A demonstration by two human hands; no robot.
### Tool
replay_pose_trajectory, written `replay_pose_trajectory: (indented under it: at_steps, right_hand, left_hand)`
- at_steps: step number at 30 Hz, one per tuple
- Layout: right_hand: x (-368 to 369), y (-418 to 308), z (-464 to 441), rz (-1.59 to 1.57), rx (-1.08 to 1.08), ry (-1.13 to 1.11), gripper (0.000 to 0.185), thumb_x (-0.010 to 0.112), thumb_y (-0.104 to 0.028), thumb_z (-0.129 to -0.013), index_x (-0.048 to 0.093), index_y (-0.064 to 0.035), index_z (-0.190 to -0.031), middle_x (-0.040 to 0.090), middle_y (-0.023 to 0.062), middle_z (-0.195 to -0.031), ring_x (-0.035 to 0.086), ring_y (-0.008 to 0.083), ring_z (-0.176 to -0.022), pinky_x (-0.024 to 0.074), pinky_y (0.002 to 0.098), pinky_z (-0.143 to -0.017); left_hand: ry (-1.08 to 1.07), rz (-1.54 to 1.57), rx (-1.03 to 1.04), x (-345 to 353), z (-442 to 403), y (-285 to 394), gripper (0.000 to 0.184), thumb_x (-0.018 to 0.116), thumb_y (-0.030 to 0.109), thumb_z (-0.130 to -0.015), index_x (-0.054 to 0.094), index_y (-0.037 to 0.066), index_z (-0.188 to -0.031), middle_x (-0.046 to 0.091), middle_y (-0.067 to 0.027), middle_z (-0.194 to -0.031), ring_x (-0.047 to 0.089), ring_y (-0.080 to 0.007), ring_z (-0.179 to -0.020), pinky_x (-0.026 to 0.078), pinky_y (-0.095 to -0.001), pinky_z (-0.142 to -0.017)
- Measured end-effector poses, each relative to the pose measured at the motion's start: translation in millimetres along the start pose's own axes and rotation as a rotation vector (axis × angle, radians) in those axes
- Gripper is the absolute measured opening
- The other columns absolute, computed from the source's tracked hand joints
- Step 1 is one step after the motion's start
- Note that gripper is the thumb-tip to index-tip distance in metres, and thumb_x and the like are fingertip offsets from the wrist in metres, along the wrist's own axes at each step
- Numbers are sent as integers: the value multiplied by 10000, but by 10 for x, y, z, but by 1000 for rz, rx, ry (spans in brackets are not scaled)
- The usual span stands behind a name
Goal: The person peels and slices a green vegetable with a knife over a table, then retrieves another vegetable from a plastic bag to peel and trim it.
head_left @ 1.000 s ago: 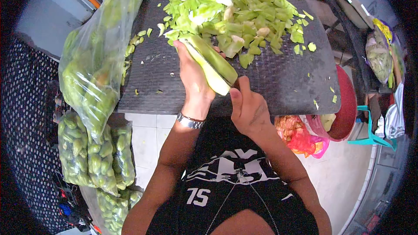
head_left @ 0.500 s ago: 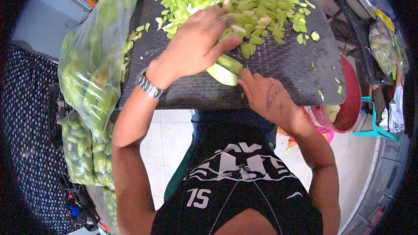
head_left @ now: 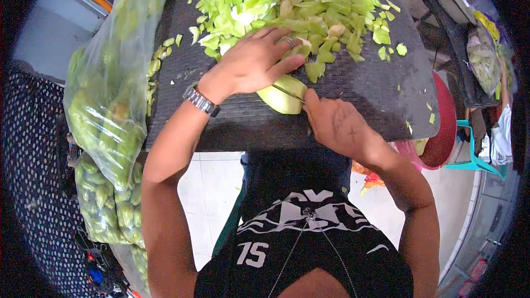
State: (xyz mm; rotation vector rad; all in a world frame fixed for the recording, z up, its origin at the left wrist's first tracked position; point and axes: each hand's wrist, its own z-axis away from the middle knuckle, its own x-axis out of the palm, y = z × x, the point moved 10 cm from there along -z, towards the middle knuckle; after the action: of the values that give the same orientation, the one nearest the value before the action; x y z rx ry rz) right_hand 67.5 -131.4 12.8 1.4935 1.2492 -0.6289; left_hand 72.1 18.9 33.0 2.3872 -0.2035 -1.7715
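A pale green vegetable [head_left: 280, 99], perhaps a chayote, lies near the front edge of the dark ribbed board [head_left: 232, 124]. A thin dark knife blade [head_left: 288, 92] crosses it lengthwise. My right hand [head_left: 339, 124] is closed at its right end around the knife's handle, which the fingers hide. Just beyond the vegetable, my left hand [head_left: 248, 63] lies palm down with fingers stretched out over the front of a heap of cut green pieces [head_left: 331, 5]. What lies beneath its palm is hidden.
On the left hangs a clear plastic bag [head_left: 107, 99] of whole green vegetables, with more bagged ones [head_left: 99, 204] below. A red tub [head_left: 441, 132] and a turquoise stool [head_left: 469, 149] stand right of the board. Loose scraps [head_left: 401, 49] dot the board.
My left hand has come down a little toward me onto the heap's front edge. The knife and vegetable have turned slightly, and more of the blade line shows.
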Motion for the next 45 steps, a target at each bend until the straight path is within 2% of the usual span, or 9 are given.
replay_pose_trajectory:
  at_steps: [5,8,11,13,18,26,30,40,45]
  right_hand:
    - [-74,28,-46,29,-31,-36,314,545,-164,-977,590,89,-1156,534,41,-664,589,185,-553,496,337,-497]
    - [55,19,-27,90,-135,57,297,533,-271,-1015,632,7,-1059,374,-46,-639,446,66,-499,350,258,-440]
    - [184,81,-46,71,-45,-72,290,528,-182,-991,581,86,-1085,572,120,-657,620,265,-528,511,404,-483]
    - [287,249,-102,-382,39,-118,291,534,-216,-994,580,71,-1020,579,153,-659,626,317,-536,520,433,-496]
    - [375,366,-135,-657,160,-210,331,509,-257,-1020,585,39,-892,625,238,-693,676,396,-627,543,465,-541]
    - [858,383,37,-1378,686,-947,436,476,-393,-1066,587,22,-992,554,74,-646,556,183,-415,540,334,-436]
    - [932,329,175,-1777,742,-868,408,495,-407,-1061,572,-11,-998,529,26,-649,524,120,-420,493,307,-384]
    - [525,633,199,-1821,851,-345,378,560,-405,-1038,551,-28,-1052,501,2,-641,463,82,-408,412,258,-371]
    - [255,1099,38,-1783,878,-13,351,573,-414,-1030,551,-64,-1016,524,14,-625,458,87,-405,401,253,-400]
  left_hand:
    - [37,182,38,143,14,-136,442,483,358,-1031,636,60,-1319,544,-237,-1410,456,-375,-1366,361,-459,-1152]
    - [30,289,-16,154,28,-256,446,420,274,-1049,550,57,-1417,399,-236,-1553,343,-389,-1462,240,-453,-1227]
    - [146,212,47,123,-8,-302,402,517,282,-1009,614,-3,-1275,482,-274,-1448,424,-427,-1368,329,-470,-1154]
    - [277,121,2,-79,-19,-258,415,656,324,-933,643,-31,-1147,564,-255,-1300,524,-428,-1220,422,-477,-1048]
    - [356,-13,-470,-373,435,82,661,845,300,-750,555,-24,-1249,538,-215,-1174,588,-402,-1046,521,-470,-885]
    - [381,-15,-921,-238,1190,87,853,878,373,-747,446,-39,-1356,509,-251,-1228,583,-441,-1098,519,-486,-924]
    - [254,104,-1118,-149,1364,86,922,876,413,-753,419,-90,-1375,506,-289,-1282,586,-454,-1113,508,-483,-940]
    - [498,122,-689,-207,874,482,981,901,167,-702,332,-62,-1467,471,-266,-1323,576,-418,-1100,515,-453,-934]
    - [266,290,-781,135,694,459,726,891,171,-685,536,-77,-1268,680,-278,-970,692,-445,-913,559,-439,-815]
